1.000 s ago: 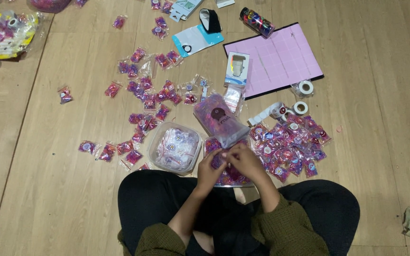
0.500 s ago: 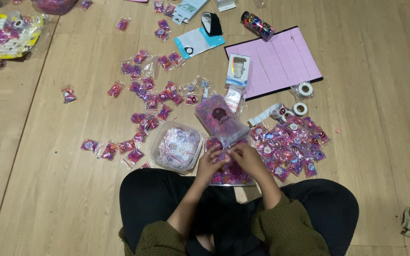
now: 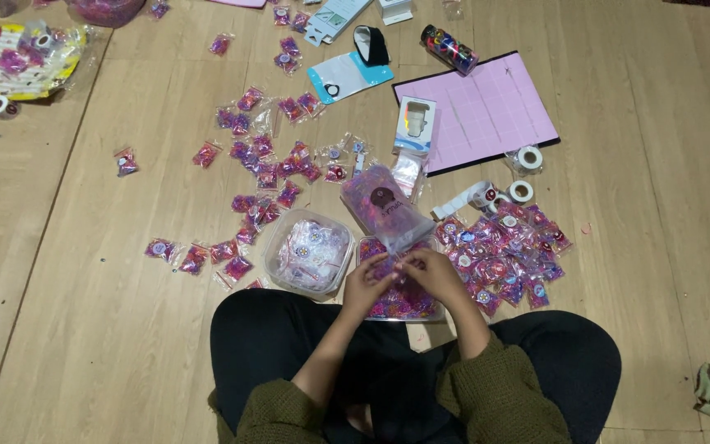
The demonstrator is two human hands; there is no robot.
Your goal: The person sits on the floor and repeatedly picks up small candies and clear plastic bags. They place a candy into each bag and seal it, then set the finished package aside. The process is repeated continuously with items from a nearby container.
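— Why are you holding both hands at lower centre?
— Your left hand [image 3: 369, 282] and right hand [image 3: 435, 272] are pinching, seemingly, a small packet [image 3: 400, 261] over the tray [image 3: 435, 313], catching spills.

A round tub [image 3: 307, 253] sits left of the tray [image 3: 404, 300]; packets [image 3: 503, 251] pile right, a board [image 3: 486, 111] lies beyond.

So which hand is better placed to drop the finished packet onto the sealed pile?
Probably the right hand: the pile of sealed packets lies just beside it, while the left hand sits nearer the round container.
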